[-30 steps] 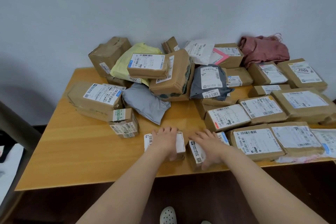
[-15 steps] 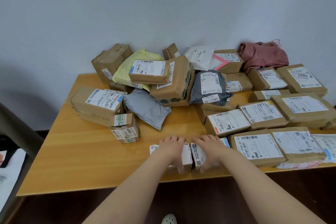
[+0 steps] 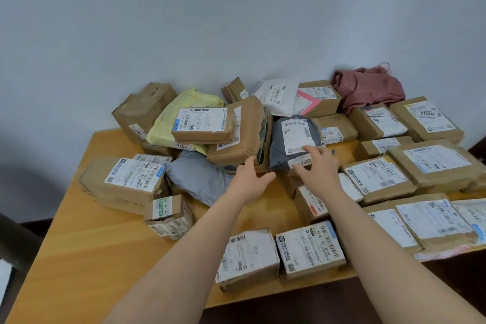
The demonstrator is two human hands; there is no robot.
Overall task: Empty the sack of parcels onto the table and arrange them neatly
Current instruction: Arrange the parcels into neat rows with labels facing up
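Parcels cover the wooden table (image 3: pixel 92 258). Two small white-labelled boxes (image 3: pixel 248 258) (image 3: pixel 310 250) sit side by side at the front edge, with no hand on them. Both my arms reach over them into the pile. My left hand (image 3: pixel 249 179) is spread, its thumb at the lower corner of a large brown parcel (image 3: pixel 239 134). My right hand (image 3: pixel 319 166) lies with straight fingers on the label of a dark grey bag parcel (image 3: pixel 292 139). The crumpled reddish sack (image 3: pixel 368 87) lies at the back right against the wall.
Brown boxes lie in rows on the right side (image 3: pixel 378 179). A loose heap at the left and back holds a yellow bag (image 3: pixel 181 108), a light grey bag (image 3: pixel 197 179) and a long box (image 3: pixel 123 179). Bare tabletop shows at the front left.
Both hands have left the two small boxes at the front edge and moved forward to the dark grey bag and the large brown parcel. The camera has moved closer.
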